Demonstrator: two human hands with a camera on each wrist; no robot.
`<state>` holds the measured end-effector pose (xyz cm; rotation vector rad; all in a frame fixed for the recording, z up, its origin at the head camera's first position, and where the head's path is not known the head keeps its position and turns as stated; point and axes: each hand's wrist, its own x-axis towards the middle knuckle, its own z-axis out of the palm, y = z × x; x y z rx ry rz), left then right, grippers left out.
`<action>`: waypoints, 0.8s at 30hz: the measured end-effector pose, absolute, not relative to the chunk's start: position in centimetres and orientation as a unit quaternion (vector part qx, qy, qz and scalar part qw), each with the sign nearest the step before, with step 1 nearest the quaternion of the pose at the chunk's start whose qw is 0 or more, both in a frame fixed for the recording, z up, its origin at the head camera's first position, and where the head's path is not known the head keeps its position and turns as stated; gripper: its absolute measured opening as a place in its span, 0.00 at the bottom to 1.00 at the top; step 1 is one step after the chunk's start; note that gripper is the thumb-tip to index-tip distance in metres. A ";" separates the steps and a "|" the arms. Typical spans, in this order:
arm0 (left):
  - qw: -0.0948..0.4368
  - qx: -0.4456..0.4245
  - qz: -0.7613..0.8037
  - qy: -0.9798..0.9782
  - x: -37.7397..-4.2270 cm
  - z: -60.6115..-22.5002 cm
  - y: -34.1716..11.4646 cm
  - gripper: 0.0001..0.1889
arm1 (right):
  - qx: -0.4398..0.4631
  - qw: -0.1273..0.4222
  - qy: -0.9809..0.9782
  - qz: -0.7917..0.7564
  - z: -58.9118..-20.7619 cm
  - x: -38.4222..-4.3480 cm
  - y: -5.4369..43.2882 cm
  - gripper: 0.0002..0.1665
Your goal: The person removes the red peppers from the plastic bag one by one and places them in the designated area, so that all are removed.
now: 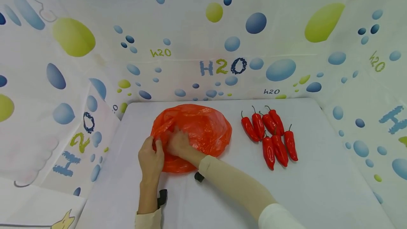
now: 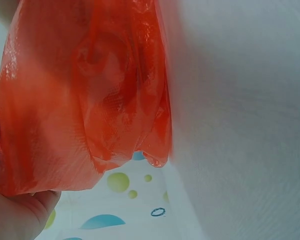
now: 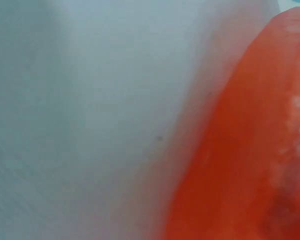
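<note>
A thin red-orange plastic bag [image 1: 210, 130] lies spread and puffed out on the white table. My left hand [image 1: 152, 156] pinches its left edge between thumb and fingers. In the left wrist view, the thumb side of that hand [image 2: 20, 215] shows at the lower left, against the crinkled bag [image 2: 110, 90]. My right hand [image 1: 179, 144] reaches in over the bag's left part, blurred, with the fingertips pointing away from me into the red folds. Whether it grips anything there I cannot tell. The right wrist view has only the bag's blurred side [image 3: 240, 160].
Several glossy red chili peppers [image 1: 268, 151] with dark stems lie in a loose group right of the bag. The white table [image 1: 321, 172] meets a patterned backdrop [image 1: 190, 27] at the back and sides. Black wrist devices [image 1: 162, 198] sit by both forearms.
</note>
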<state>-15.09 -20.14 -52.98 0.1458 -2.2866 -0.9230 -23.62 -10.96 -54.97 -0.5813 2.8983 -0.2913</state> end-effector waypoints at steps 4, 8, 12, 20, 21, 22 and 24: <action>0.325 0.059 -0.354 -0.875 -15.1 -53.0 -20.1 0.08 | -0.186 0.045 0.974 -0.123 -55.4 -23.7 -10.5 0.31; 0.327 0.057 -0.352 -0.875 -15.1 -53.0 -20.1 0.08 | -0.175 0.032 0.974 -0.136 -55.6 -23.8 -10.1 0.27; 0.331 0.056 -0.349 -0.875 -15.1 -53.0 -20.1 0.09 | -0.169 0.026 0.973 -0.158 -55.7 -23.9 -9.6 0.24; 0.323 0.054 -0.353 -0.876 -15.0 -52.8 -19.9 0.10 | -0.152 0.017 0.950 -0.273 -55.6 -23.6 -8.2 0.20; 0.324 0.053 -0.352 -0.877 -15.0 -52.9 -19.9 0.09 | -0.149 0.016 0.947 -0.284 -55.5 -23.6 -8.0 0.20; 0.324 0.052 -0.353 -0.876 -15.0 -52.9 -19.9 0.09 | -0.145 0.019 0.944 -0.296 -55.4 -23.5 -7.8 0.19; 0.324 0.052 -0.352 -0.877 -15.1 -52.9 -19.9 0.08 | -0.138 0.023 0.941 -0.307 -55.0 -23.3 -7.5 0.18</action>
